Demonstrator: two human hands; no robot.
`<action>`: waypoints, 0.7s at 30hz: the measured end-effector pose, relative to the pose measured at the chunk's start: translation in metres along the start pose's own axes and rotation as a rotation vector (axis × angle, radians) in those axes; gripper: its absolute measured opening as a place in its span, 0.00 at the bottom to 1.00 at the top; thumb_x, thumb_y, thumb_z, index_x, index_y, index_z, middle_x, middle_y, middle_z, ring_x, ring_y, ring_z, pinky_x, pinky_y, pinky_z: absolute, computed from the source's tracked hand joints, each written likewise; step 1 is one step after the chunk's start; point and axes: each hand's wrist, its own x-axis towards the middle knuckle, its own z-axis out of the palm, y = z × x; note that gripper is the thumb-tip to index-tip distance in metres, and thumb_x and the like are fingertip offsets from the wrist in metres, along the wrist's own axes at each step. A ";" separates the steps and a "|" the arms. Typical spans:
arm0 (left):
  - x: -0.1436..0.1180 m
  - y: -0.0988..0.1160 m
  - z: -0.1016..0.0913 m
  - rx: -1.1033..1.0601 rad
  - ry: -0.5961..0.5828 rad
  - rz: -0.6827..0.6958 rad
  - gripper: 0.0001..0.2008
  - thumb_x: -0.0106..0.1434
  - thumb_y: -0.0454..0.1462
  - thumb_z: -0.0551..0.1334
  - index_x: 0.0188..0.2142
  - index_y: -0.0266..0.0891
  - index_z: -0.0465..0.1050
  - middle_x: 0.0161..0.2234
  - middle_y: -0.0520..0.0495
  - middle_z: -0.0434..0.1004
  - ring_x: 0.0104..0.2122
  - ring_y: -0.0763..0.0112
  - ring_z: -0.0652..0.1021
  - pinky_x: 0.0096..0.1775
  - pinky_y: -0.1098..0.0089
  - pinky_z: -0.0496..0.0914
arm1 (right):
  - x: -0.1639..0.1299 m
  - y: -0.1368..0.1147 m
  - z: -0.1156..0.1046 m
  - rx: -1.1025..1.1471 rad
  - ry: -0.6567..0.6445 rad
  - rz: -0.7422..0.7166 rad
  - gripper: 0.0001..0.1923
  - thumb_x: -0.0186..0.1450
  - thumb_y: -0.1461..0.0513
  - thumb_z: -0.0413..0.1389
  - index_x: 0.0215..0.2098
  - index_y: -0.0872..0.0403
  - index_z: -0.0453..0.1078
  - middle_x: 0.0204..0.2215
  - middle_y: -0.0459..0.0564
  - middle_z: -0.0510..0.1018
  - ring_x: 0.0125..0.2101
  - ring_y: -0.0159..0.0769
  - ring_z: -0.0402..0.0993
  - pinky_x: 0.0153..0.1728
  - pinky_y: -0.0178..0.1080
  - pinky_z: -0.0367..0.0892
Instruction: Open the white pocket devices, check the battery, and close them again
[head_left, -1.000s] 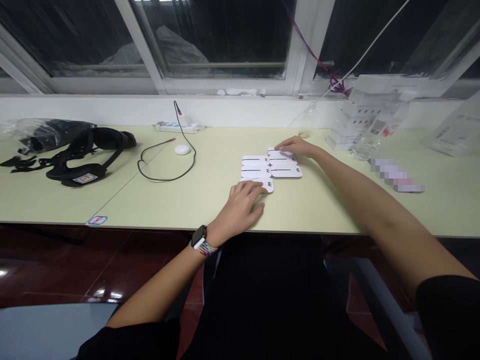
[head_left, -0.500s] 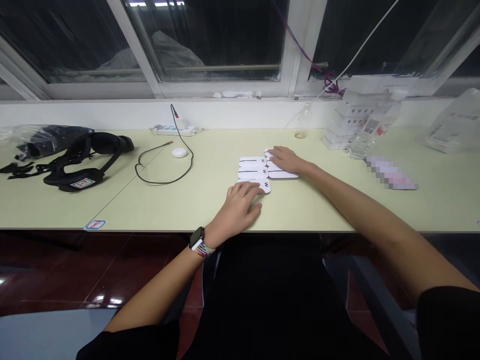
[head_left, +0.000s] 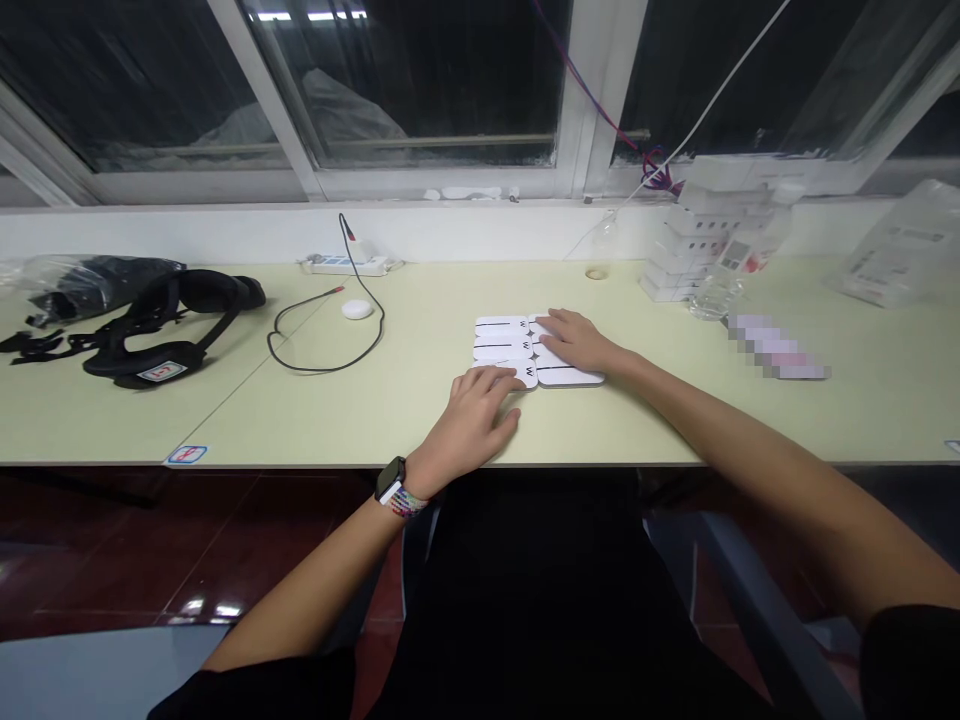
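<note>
Since the earlier frames, my right hand (head_left: 576, 341) has drawn back from the far edge of the white cards (head_left: 504, 336) toward me, and now lies flat over the right-hand column; my left hand (head_left: 480, 412) keeps its place at the near-left corner.

Item: white cards, rounded rectangles, each with a black line and a "W" mark; laid in two columns, edges touching, on the pale green table (head_left: 375, 410), just beyond centre; long axes run left to right, across my line of sight; the "W" ends of the left column point inward to the seam between the columns.

Right hand: fingers extended and loosely together, palm down, pressing on the right column; the nearest right card (head_left: 574, 377) shows just below it, jutting toward me.

Left hand: fingers slightly spread, tips resting on the near-left card (head_left: 525, 374); watch (head_left: 391, 479) at the wrist.

Relation: cards lie directly ahead of both hands; each hand is nearer its own column.

Also present: black headset (head_left: 161, 325) and cable (head_left: 330, 335) far left; white boxes (head_left: 701, 255) far right.
</note>
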 end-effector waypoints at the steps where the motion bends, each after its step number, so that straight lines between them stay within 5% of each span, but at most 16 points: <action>1: 0.000 0.000 0.000 -0.001 -0.002 0.000 0.17 0.77 0.35 0.59 0.63 0.45 0.72 0.67 0.41 0.73 0.68 0.48 0.69 0.67 0.44 0.65 | -0.001 -0.001 0.000 0.001 0.001 0.001 0.34 0.80 0.46 0.42 0.78 0.51 0.63 0.79 0.61 0.60 0.79 0.61 0.52 0.77 0.64 0.50; 9: -0.001 0.000 -0.003 -0.053 0.022 -0.023 0.16 0.77 0.36 0.60 0.62 0.45 0.72 0.67 0.42 0.74 0.69 0.49 0.70 0.69 0.43 0.66 | -0.008 -0.008 -0.007 0.056 0.096 -0.006 0.30 0.80 0.49 0.47 0.73 0.52 0.67 0.77 0.62 0.64 0.79 0.60 0.51 0.76 0.66 0.51; 15: -0.001 -0.021 -0.010 0.033 0.075 -0.040 0.20 0.77 0.37 0.61 0.66 0.41 0.69 0.66 0.38 0.76 0.68 0.46 0.71 0.69 0.42 0.66 | -0.049 -0.039 -0.001 0.089 0.280 -0.490 0.14 0.78 0.56 0.55 0.56 0.49 0.78 0.58 0.60 0.81 0.63 0.55 0.74 0.65 0.61 0.70; 21: -0.003 -0.023 -0.031 0.083 -0.039 0.064 0.14 0.74 0.36 0.63 0.58 0.45 0.76 0.54 0.42 0.79 0.55 0.50 0.77 0.59 0.49 0.74 | -0.088 -0.066 0.008 -0.021 0.284 -0.678 0.11 0.75 0.63 0.57 0.54 0.53 0.77 0.44 0.58 0.81 0.45 0.49 0.78 0.47 0.52 0.77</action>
